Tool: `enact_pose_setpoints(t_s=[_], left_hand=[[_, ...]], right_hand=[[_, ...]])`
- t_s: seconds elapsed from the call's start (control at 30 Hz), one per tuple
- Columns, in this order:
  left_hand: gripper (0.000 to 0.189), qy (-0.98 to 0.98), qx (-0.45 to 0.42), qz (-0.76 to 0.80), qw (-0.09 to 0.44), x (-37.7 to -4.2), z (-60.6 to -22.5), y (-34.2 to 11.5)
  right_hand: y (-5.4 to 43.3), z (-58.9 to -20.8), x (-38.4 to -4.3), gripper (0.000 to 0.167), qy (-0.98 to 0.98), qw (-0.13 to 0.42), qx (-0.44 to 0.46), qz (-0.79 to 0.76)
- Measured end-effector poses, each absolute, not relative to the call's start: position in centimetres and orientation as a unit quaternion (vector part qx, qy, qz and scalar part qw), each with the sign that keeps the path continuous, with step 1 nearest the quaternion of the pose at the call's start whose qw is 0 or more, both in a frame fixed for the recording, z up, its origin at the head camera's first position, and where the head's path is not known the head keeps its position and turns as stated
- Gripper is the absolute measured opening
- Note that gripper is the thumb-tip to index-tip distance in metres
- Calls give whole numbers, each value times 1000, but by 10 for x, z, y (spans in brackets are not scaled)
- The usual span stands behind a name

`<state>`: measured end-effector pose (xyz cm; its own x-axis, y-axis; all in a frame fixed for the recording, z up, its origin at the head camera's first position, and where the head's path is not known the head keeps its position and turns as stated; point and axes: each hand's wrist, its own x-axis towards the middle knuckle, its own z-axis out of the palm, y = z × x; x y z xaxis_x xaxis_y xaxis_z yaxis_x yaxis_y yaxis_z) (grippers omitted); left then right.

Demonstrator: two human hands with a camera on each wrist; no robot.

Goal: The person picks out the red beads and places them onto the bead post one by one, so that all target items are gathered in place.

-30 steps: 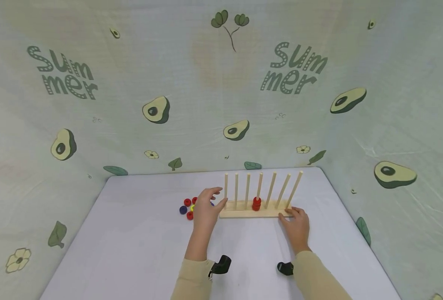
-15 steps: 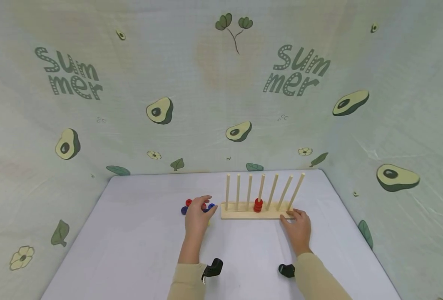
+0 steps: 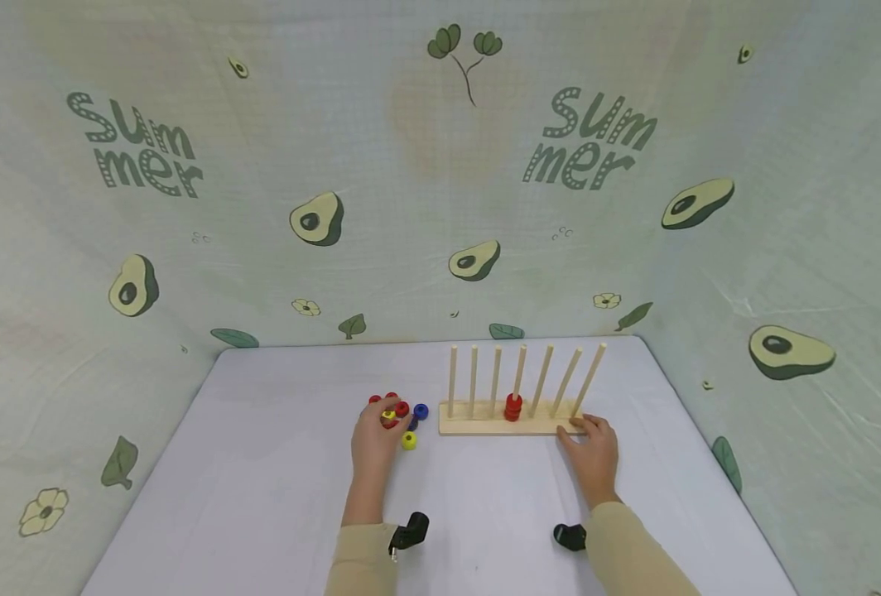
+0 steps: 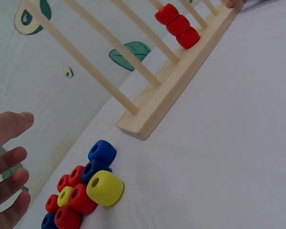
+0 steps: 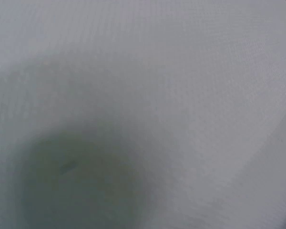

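My left hand hovers at the pile of loose beads, fingers spread and holding nothing. In the left wrist view, its fingers are apart from the beads. The pile has several red beads, a yellow bead at the front and a blue bead nearest the rack. To the right stands a wooden peg rack with a row of upright pegs. Three red beads are stacked on its middle peg. My right hand grips the rack's right end between thumb and fingers.
A white cloth-covered table lies under everything. Behind it and at both sides hangs a printed curtain with avocados. Black wrist cameras sit at both sleeves. The right wrist view shows mostly blurred white cloth.
My left hand has moved left from the rack's left end to over the loose beads, uncovering the yellow and blue ones. My right hand has stayed at the rack's right end.
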<state>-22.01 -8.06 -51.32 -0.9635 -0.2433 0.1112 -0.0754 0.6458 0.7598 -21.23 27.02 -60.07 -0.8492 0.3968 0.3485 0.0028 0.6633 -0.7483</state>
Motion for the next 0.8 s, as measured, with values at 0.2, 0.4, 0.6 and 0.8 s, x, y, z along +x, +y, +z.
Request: enact_pose_setpoints(t_s=[0.2, 0.4, 0.6, 0.8], left_hand=[[37, -893, 108, -428, 90, -221, -525, -88], [40, -887, 130, -435, 83, -220, -532, -93], [43, -886, 139, -435, 81, -219, -542, -99], [45, -874, 153, -456, 75, -220, -552, -103]], right_hand=[[270, -600, -212, 32, -877, 242, -118, 397], [269, -598, -212, 33, -876, 244, -116, 399], [268, -597, -212, 32, -877, 235, -122, 400], [269, -598, -212, 32, -879, 235, -123, 396]])
